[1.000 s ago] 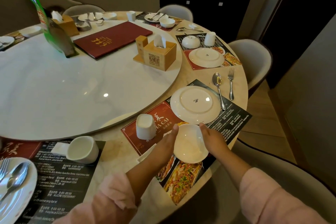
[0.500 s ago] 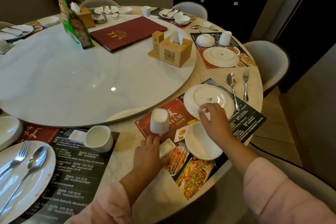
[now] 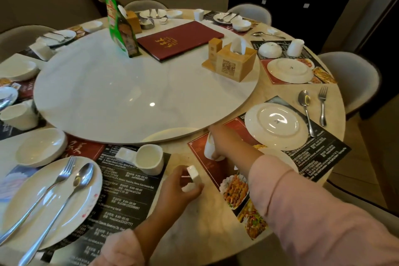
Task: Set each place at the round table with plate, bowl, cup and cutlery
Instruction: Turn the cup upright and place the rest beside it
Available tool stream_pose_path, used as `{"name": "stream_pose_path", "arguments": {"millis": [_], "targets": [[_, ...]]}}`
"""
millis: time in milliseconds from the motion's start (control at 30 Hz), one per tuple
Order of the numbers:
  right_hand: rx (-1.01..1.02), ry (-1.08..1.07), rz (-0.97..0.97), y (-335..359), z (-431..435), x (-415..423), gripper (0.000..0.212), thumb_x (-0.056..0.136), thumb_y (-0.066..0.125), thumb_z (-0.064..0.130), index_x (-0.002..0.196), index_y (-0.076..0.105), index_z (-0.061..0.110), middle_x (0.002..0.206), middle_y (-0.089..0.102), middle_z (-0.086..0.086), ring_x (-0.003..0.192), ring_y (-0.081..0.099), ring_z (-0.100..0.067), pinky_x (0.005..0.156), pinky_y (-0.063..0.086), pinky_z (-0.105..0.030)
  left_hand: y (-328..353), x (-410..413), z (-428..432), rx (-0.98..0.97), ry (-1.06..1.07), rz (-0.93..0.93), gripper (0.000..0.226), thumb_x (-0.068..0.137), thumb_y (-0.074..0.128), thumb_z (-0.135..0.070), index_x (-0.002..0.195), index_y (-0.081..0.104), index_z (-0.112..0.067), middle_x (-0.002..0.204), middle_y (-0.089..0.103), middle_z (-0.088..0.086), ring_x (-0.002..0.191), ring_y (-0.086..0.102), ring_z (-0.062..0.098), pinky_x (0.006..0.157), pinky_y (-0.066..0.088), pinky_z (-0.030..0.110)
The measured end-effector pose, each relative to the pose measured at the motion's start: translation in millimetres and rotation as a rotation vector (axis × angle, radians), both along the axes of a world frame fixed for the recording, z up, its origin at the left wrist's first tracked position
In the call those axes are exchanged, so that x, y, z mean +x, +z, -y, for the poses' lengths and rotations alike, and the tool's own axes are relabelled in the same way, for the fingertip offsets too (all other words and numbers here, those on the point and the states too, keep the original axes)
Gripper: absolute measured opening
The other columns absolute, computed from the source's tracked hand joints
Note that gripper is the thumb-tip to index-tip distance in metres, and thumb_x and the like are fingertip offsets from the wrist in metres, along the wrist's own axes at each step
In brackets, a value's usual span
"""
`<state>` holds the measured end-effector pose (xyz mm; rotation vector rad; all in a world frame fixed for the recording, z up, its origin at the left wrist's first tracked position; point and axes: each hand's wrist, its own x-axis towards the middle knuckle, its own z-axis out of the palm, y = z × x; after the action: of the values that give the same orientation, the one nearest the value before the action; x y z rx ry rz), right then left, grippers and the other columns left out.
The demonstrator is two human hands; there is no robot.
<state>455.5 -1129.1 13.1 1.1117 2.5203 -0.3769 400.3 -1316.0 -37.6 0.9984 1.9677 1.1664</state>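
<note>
Right hand (image 3: 224,142) has left the bowl (image 3: 282,157), now set just beside the plate (image 3: 276,125), and grasps the cup (image 3: 208,147) left of the plate. Left hand (image 3: 177,190) pinches a small dish (image 3: 194,176) farther left. Bowl judged placed; cup pending.

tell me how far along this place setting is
Done: the plate lies on the mat, spoon and fork beside it. In hand: the right grip holds the cup, the left grip pinches a small white dish. To do: setting both down; the bowl is mostly hidden under the sleeve.
</note>
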Motion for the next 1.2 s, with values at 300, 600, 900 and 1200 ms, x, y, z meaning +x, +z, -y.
{"name": "stream_pose_path", "arguments": {"millis": [300,600,900,1200], "targets": [[-0.163,-0.413,-0.585,0,7,36,0.080,0.056,0.087,0.040,0.120,0.047,0.013,0.118,0.055,-0.004,0.105,0.053,-0.021,0.077,0.041,-0.027,-16,-16,8,0.057,-0.055,0.042,0.035,0.069,0.080,-0.012,0.090,0.054,-0.022,0.097,0.064,-0.002,0.092,0.063,0.011,0.075,0.053,0.022],[-0.631,-0.610,-0.993,-11,61,78,0.071,0.066,0.083,0.018,0.124,0.043,0.030,0.109,0.052,0.006,0.095,0.054,-0.010,0.066,0.050,-0.019,-24,-32,19,-0.025,-0.173,-0.252,0.043,0.068,0.081,-0.019,0.098,0.053,-0.032,0.099,0.060,-0.015,0.096,0.057,0.000,0.081,0.041,0.005],[-0.500,-0.183,-0.776,-29,84,100,0.071,0.062,0.085,0.023,0.120,0.047,0.036,0.114,0.054,0.019,0.106,0.051,0.004,0.079,0.043,-0.009,-20,-32,15,-0.017,-0.117,-0.326,0.046,0.077,0.074,-0.026,0.117,0.052,-0.021,0.108,0.049,-0.016,0.101,0.049,0.001,0.086,0.037,0.010],[-0.515,-0.056,-0.694,-33,86,104,0.072,0.062,0.083,0.025,0.119,0.042,0.040,0.114,0.050,0.023,0.108,0.047,0.007,0.087,0.043,-0.015,-2,-23,2,0.180,-0.080,-0.309,0.028,0.088,0.061,-0.016,0.114,0.052,-0.026,0.113,0.053,-0.015,0.109,0.045,-0.013,0.087,0.032,-0.002]]}}
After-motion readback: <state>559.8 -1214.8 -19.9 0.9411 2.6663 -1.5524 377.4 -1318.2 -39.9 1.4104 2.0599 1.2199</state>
